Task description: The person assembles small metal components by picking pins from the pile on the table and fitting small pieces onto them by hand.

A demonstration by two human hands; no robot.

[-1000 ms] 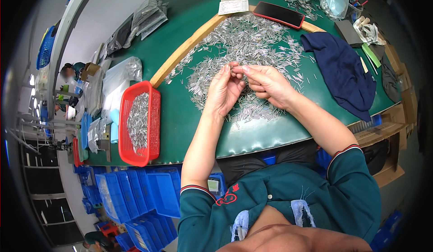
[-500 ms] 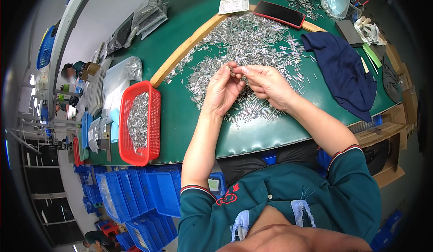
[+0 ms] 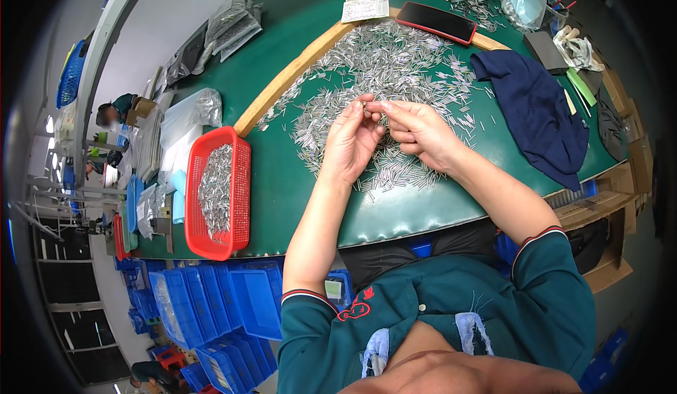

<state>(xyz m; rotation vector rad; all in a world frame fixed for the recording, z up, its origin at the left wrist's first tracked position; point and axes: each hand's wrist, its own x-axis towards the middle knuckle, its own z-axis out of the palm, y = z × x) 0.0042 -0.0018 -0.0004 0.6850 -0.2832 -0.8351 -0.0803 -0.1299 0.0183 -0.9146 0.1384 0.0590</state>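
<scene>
A wide heap of small silvery metal pins (image 3: 381,56) is spread over the green tabletop (image 3: 296,214). Above the heap's near part, my left hand (image 3: 352,140) and my right hand (image 3: 423,133) meet at their fingertips. Both are closed in a pinch around small metal pieces that look like the pins; how many is too small to tell. Left of my hands stands a red plastic basket (image 3: 243,197) partly filled with the same kind of pins.
Wooden strips (image 3: 289,77) border the heap, with a paper slip (image 3: 365,9) and a red-edged phone (image 3: 437,23) at the back. A dark blue cloth (image 3: 532,115) lies right. Clear plastic bags (image 3: 190,112) lie left. Blue bins (image 3: 257,299) stand below the table edge.
My joined hands have shifted only slightly, with the left hand's wrist a touch further right. The fingertips stay pinched together. Basket and heap look the same.
</scene>
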